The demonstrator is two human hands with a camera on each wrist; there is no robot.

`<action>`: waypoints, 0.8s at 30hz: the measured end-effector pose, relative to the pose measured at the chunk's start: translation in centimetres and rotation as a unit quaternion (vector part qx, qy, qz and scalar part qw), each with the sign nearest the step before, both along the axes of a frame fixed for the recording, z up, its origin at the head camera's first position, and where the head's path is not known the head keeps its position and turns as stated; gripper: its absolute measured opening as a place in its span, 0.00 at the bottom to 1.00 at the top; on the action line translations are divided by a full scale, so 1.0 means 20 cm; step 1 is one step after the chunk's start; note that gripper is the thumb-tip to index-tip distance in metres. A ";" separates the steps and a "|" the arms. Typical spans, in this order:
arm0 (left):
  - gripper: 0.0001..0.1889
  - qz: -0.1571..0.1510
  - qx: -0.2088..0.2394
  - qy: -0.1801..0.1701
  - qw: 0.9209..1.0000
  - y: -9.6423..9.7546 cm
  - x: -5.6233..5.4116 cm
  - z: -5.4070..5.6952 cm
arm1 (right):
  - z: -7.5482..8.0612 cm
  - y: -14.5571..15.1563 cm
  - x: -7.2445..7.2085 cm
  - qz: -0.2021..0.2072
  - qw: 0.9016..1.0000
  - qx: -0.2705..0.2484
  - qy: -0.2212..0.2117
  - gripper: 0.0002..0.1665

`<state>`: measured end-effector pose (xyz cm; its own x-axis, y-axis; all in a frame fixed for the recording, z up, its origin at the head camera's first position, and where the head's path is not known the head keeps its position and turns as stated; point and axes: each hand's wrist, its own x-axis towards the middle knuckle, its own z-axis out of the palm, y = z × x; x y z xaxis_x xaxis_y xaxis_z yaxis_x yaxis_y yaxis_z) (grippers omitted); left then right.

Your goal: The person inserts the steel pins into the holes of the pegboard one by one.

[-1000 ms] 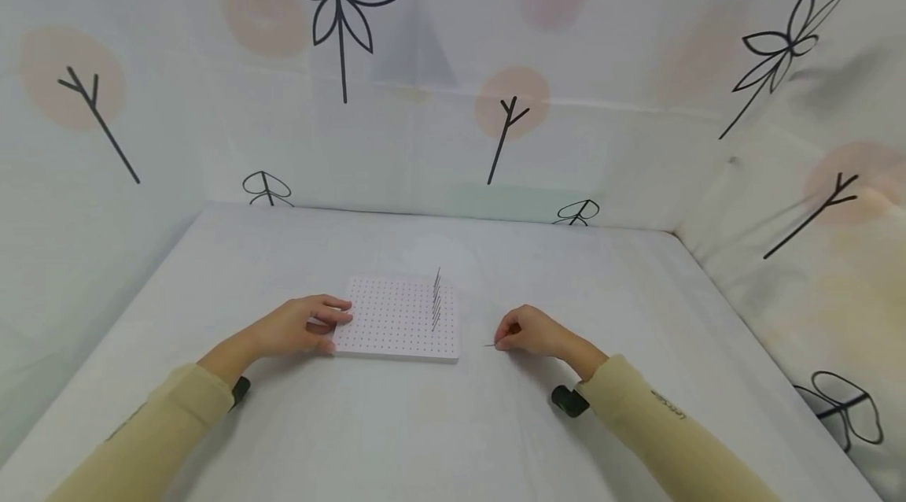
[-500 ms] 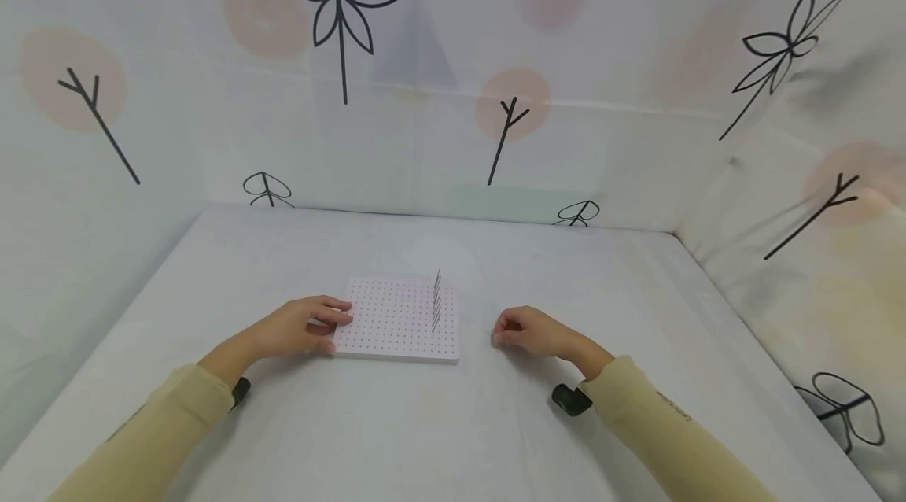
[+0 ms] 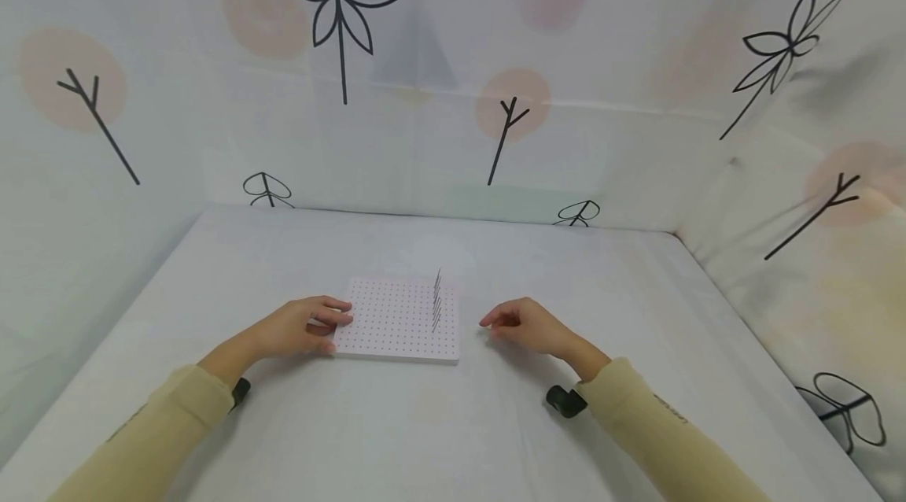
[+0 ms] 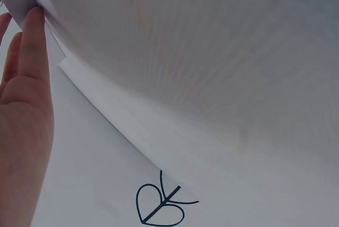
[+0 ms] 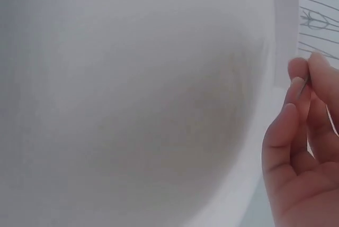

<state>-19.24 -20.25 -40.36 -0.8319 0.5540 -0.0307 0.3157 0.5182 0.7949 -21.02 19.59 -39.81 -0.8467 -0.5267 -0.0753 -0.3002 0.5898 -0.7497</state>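
A white board (image 3: 385, 325) with a grid of small holes lies flat on the table. Near its right side, several thin metal pins (image 3: 436, 302) stand in a row. My left hand (image 3: 286, 327) rests at the board's left edge, fingers fairly straight, fingertips on the edge and thumb by the near corner. To the right of the board, my right hand (image 3: 532, 326) is held low over the table. Between thumb and fingertips it pinches a thin metal pin (image 5: 303, 86), partly hidden by the fingers in the right wrist view.
A white cloth (image 3: 425, 431) covers the table. Around the back and sides hangs a pale fabric wall (image 3: 425, 140) with printed flowers and twigs. Dark wrist devices (image 3: 566, 401) sit below the sleeve cuffs.
My right hand has shifted slightly left toward the board and its fingers have reached further out. The pin that stuck out leftward earlier has turned within the fingers. The left hand stays still.
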 end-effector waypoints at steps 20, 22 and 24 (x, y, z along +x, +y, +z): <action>0.26 0.003 -0.014 0.004 1.000 0.00 0.00 0.00 | 0.03 -0.14 0.00 0.002 0.991 -0.129 -0.024 0.07; 0.26 0.001 -0.013 0.006 1.000 0.00 0.00 0.00 | 0.03 -0.15 0.00 0.006 0.991 -0.133 -0.026 0.07; 0.26 0.004 -0.015 0.006 1.000 0.00 0.00 -0.01 | 0.03 -0.17 0.01 0.008 0.990 -0.138 -0.029 0.07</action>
